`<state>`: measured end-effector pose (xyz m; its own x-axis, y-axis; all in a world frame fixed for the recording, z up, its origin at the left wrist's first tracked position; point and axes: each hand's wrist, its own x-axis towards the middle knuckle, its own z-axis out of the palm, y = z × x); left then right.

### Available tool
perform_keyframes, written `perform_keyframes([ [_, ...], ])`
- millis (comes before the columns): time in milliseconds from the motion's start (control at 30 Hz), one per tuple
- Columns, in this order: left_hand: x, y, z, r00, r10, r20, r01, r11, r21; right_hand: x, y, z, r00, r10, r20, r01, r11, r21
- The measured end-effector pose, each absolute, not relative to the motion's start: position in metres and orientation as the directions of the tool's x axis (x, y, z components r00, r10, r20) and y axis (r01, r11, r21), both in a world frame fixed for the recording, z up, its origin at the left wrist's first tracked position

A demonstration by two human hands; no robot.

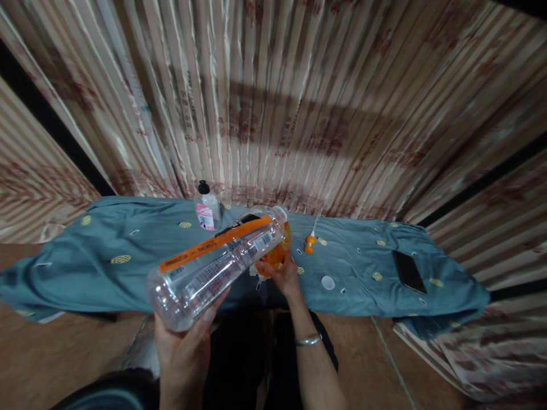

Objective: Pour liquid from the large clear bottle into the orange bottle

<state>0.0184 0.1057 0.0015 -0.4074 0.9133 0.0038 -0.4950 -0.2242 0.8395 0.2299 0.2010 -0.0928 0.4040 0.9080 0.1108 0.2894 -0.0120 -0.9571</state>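
My left hand (183, 347) is closed around the base of a large clear plastic bottle (213, 267) with an orange-topped label. The bottle tilts, its neck up and to the right, over an orange see-through bottle (280, 253). Whether the two mouths touch, I cannot tell. My right hand (282, 275) grips the orange bottle low on its side; the clear bottle hides part of it. Just right of it, an orange pump head (310, 244) with a clear dip tube lies on the cloth. A white round cap (328, 282) lies nearer the front edge.
A blue-green cloth (359, 273) with yellow prints covers the narrow table. At the back left stands a clear bottle (207, 209) with a black top and pink label. A dark phone (409, 272) lies on the right. Striped curtains (273, 114) hang behind.
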Motion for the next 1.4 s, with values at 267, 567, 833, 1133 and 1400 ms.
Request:
perform_keyframes([
  [267,0.017,0.1062,-0.0002,-0.395,0.919,0.022,-0.498,-0.234,0.835,0.2286,0.2,-0.0924,0.399,0.907,0.133,0.27,0.023,-0.963],
  [567,0.0166,0.1075,-0.0024,-0.412,0.911,-0.005,-0.501,-0.222,0.837,0.2296,0.2013,-0.0938,0.402,0.909,0.112,0.28,-0.006,-0.96],
  [833,0.0163,0.1064,-0.0007,-0.391,0.92,0.007,-0.501,-0.219,0.837,0.2312,0.2015,-0.0962,0.395,0.911,0.116,0.288,-0.003,-0.958],
  [1133,0.0149,0.106,-0.0037,-0.399,0.917,0.003,-0.517,-0.228,0.825,0.2315,0.2002,-0.0973,0.393,0.91,0.131,0.293,0.011,-0.956],
  [1400,0.0226,0.1058,0.0035,-0.427,0.904,0.011,-0.517,-0.254,0.817,0.2305,0.1986,-0.0916,0.37,0.921,0.119,0.341,-0.016,-0.94],
])
